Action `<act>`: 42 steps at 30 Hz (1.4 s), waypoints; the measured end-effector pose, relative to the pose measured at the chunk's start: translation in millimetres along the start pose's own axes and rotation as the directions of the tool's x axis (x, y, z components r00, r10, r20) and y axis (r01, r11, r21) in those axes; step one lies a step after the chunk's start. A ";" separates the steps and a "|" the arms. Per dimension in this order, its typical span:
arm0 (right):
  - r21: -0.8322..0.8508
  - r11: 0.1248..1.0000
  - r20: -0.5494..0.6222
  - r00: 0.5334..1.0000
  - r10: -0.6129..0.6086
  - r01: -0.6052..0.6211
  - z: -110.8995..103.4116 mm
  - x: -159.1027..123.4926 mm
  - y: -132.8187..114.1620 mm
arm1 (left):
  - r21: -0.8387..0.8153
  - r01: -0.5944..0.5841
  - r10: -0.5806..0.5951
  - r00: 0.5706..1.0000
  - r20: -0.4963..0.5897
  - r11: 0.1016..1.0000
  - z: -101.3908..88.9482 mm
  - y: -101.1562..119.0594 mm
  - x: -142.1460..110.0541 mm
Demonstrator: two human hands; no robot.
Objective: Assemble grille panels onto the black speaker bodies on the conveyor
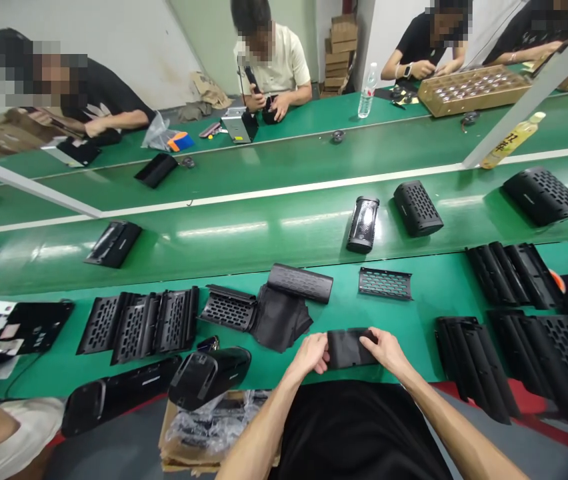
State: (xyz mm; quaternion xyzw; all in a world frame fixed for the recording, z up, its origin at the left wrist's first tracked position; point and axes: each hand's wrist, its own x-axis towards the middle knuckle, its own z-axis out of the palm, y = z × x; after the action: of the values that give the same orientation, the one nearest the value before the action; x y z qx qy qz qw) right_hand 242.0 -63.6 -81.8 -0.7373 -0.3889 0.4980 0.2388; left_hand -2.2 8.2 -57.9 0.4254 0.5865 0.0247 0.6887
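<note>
My left hand (311, 353) and my right hand (387, 350) both pinch a small black cloth-covered piece (347, 348) between them, just above the near edge of the green bench (429, 300). A single black grille (385, 283) lies flat a little beyond my right hand. Beyond my left hand a heap of black cloth (279, 317) lies with a black speaker shell (300, 281) resting on it and another grille (229, 308) beside it.
Stacks of black grilles lie at left (139, 323) and right (514, 333). Black speaker bodies (363, 223) (417, 208) ride the green conveyor (264, 233). A glossy black housing (209, 375) and a carton (204, 430) sit near my left arm. Several people work across the line; a bottle (367, 91) stands there.
</note>
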 end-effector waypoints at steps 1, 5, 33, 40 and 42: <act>-0.053 0.998 -0.038 0.999 0.015 -0.017 -1.0 -1.2 5.1 | 0.077 -0.004 0.009 0.998 -0.069 0.997 -2.8 -3.2 -1.1; -0.193 0.978 -0.163 0.986 0.045 -0.077 -5.3 -9.7 20.2 | 0.303 -0.025 0.115 0.953 -0.280 0.953 -5.4 -15.0 -4.1; 0.692 0.718 0.151 0.988 -0.042 -0.075 -71.9 -68.8 -83.7 | -0.416 -0.373 0.349 0.927 -0.136 0.829 -18.5 63.0 -71.7; 0.726 0.681 0.127 0.992 0.008 -0.099 -67.1 -74.3 -90.2 | -0.455 -0.358 0.334 0.933 -0.134 0.816 -18.2 65.9 -80.0; 0.725 0.681 0.139 0.990 0.002 -0.103 -66.6 -74.2 -90.2 | -0.472 -0.363 0.343 0.930 -0.132 0.803 -18.7 66.1 -81.0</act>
State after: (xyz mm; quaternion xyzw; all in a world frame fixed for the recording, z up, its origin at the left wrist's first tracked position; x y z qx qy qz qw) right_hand 258.1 -68.9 51.6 -0.5586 -0.1513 0.6641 0.4733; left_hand -12.2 17.5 47.4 0.3383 0.4853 0.3082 0.7450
